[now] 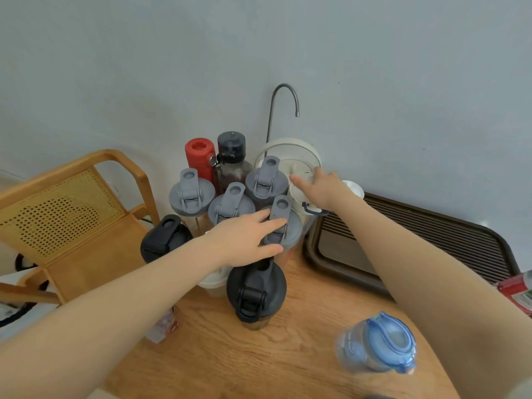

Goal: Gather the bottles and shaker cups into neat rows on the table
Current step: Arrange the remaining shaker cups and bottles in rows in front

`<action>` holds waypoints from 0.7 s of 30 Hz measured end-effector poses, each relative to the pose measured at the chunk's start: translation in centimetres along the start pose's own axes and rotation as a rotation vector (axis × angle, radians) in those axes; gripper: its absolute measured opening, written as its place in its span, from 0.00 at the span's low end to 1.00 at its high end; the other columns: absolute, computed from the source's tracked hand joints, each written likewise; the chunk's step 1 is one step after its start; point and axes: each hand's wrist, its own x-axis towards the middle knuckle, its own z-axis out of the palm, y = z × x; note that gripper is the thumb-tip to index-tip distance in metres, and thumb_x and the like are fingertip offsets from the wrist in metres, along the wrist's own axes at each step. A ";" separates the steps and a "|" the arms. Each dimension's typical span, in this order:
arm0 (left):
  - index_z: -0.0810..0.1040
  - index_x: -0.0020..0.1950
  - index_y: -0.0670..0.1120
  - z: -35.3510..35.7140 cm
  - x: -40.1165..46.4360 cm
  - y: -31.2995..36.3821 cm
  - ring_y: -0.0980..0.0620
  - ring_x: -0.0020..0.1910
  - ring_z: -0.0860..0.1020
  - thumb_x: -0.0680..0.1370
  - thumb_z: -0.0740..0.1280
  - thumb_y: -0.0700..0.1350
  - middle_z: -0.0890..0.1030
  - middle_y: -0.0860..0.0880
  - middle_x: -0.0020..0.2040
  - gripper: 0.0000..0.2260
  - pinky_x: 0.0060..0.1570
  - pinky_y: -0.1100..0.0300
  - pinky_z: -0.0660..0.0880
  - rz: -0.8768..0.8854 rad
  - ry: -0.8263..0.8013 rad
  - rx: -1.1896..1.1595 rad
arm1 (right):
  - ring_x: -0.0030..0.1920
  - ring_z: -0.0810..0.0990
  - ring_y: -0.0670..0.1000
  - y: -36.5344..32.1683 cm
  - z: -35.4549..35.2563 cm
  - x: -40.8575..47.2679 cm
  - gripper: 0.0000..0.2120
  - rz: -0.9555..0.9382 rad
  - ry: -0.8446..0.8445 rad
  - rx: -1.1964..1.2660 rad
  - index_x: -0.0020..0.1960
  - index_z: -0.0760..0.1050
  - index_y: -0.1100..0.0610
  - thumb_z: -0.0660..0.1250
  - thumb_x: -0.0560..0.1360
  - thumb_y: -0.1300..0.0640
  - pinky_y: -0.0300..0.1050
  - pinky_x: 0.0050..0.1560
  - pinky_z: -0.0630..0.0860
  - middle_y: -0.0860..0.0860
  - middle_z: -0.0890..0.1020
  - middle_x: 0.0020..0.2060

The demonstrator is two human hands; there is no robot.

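Several grey-lidded shaker cups stand bunched at the back of the wooden table (pixel 288 355). My left hand (pixel 250 240) grips the nearest grey-lidded shaker (pixel 283 223) from its left side. My right hand (pixel 319 187) is closed on a white-lidded cup (pixel 302 200) with a dark loop, right of the cluster. Behind stand a red bottle (pixel 200 156) and a dark bottle (pixel 231 159). Two black-lidded shakers (pixel 165 237) (pixel 256 292) stand in front. A blue-lidded bottle (pixel 380 344) stands alone at the front right. My left forearm hides part of a clear cup (pixel 213 283).
A white water dispenser (pixel 290 154) with a curved metal spout stands against the wall. A dark slatted tray (pixel 431 240) lies on the right. A red can (pixel 518 289) shows at the right edge. A wooden chair (pixel 72 220) stands left of the table.
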 end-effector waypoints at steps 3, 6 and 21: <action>0.48 0.75 0.57 -0.1 -1.0 -0.1 0.50 0.74 0.55 0.78 0.54 0.59 0.50 0.51 0.77 0.28 0.68 0.53 0.62 0.011 0.007 -0.058 | 0.65 0.69 0.64 0.5 -0.5 -0.9 0.36 0.011 0.038 0.059 0.72 0.57 0.59 0.52 0.75 0.35 0.54 0.61 0.67 0.64 0.67 0.66; 0.52 0.75 0.55 -0.3 -2.2 -0.8 0.51 0.71 0.61 0.78 0.55 0.58 0.54 0.52 0.76 0.26 0.65 0.58 0.62 0.035 0.042 -0.076 | 0.67 0.68 0.61 1.4 -0.9 -2.0 0.34 -0.038 0.033 0.142 0.74 0.55 0.57 0.58 0.75 0.39 0.53 0.64 0.65 0.61 0.67 0.69; 0.57 0.74 0.49 0.5 -5.7 -2.7 0.52 0.72 0.59 0.74 0.61 0.63 0.59 0.51 0.74 0.33 0.68 0.55 0.61 0.095 -0.007 -0.043 | 0.71 0.61 0.58 -1.2 3.1 -8.7 0.29 -0.611 0.108 -0.512 0.70 0.63 0.55 0.65 0.74 0.45 0.54 0.70 0.58 0.57 0.65 0.71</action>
